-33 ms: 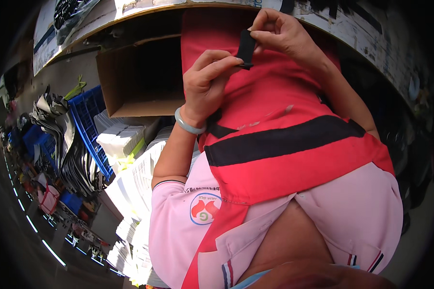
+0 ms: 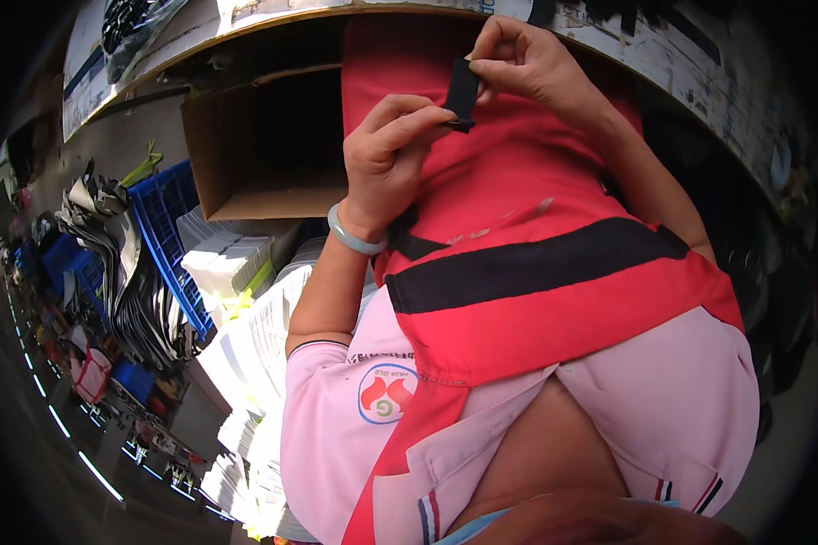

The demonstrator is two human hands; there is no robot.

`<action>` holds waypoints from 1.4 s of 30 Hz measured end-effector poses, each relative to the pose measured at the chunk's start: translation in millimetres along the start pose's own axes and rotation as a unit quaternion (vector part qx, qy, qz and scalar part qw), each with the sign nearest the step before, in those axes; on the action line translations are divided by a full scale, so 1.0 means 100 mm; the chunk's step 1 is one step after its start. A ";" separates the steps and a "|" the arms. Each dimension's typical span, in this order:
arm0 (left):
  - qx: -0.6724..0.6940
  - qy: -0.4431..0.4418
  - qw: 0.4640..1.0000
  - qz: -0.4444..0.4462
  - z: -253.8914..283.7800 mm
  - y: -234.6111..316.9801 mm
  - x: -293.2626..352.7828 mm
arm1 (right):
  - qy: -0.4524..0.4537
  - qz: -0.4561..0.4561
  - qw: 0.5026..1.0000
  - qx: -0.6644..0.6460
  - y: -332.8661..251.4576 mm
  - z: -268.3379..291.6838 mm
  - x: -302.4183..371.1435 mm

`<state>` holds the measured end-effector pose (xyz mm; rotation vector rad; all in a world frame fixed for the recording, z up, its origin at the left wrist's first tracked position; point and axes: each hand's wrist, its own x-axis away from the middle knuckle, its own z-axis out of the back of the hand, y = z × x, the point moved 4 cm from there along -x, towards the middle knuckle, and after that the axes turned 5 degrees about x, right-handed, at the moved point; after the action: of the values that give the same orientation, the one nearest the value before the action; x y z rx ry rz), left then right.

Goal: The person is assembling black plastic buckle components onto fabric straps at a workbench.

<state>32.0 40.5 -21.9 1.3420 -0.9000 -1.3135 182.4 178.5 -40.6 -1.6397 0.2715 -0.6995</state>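
Note:
A small black strip (image 2: 462, 91), flat like fabric or soft sheet, is stretched between my two hands over the red apron (image 2: 509, 173). Its lower end, which looks folded or edged, is pinched between thumb and fingers of my left hand (image 2: 393, 150). My right hand (image 2: 538, 74) grips the upper corner with thumb and forefinger, its other fingers curled. A pale bracelet (image 2: 353, 238) circles my left wrist. What exactly the strip is cannot be told.
A worktable edge (image 2: 273, 29) curves across the top, with a plastic bag (image 2: 141, 27) of black pieces on it. Below stands an open cardboard box (image 2: 245, 202). Left of me are a blue crate (image 2: 165, 232), stacked white sheets (image 2: 264, 318) and bundled dark sheets (image 2: 132, 282).

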 end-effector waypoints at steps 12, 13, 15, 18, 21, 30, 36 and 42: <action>0.149 0.325 0.910 0.210 1.01 -0.34 0.45 | -0.062 0.040 0.978 0.195 0.18 -0.34 -0.19; 0.134 0.289 0.932 0.175 0.82 -0.32 0.37 | -0.102 -0.006 0.982 0.157 0.15 -0.45 -0.18; 0.144 0.220 0.945 0.193 0.40 -0.32 0.19 | -0.115 -0.042 0.986 0.114 0.02 -0.63 -0.15; 0.123 0.199 0.969 0.082 0.03 -0.43 -0.04 | -0.094 -0.061 0.991 0.068 0.06 -0.56 -0.18; 0.298 0.133 0.925 0.194 -0.09 -0.47 -0.12 | -0.046 -0.080 0.994 0.052 0.07 -0.38 -0.11; 0.422 0.126 0.852 0.284 -0.13 -0.54 -0.09 | 0.034 -0.052 0.998 -0.014 -0.01 -0.27 -0.07; 0.486 0.150 0.796 0.328 -0.08 -0.64 -0.19 | 0.142 0.288 0.835 0.447 -0.44 0.14 0.30; 0.350 0.122 0.884 0.286 -0.11 -0.64 -0.25 | 0.251 0.348 0.634 0.643 -0.59 0.61 0.22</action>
<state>31.0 79.4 -79.3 1.5490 -1.5253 -0.3418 222.8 228.1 19.7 0.1319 0.5808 -0.4761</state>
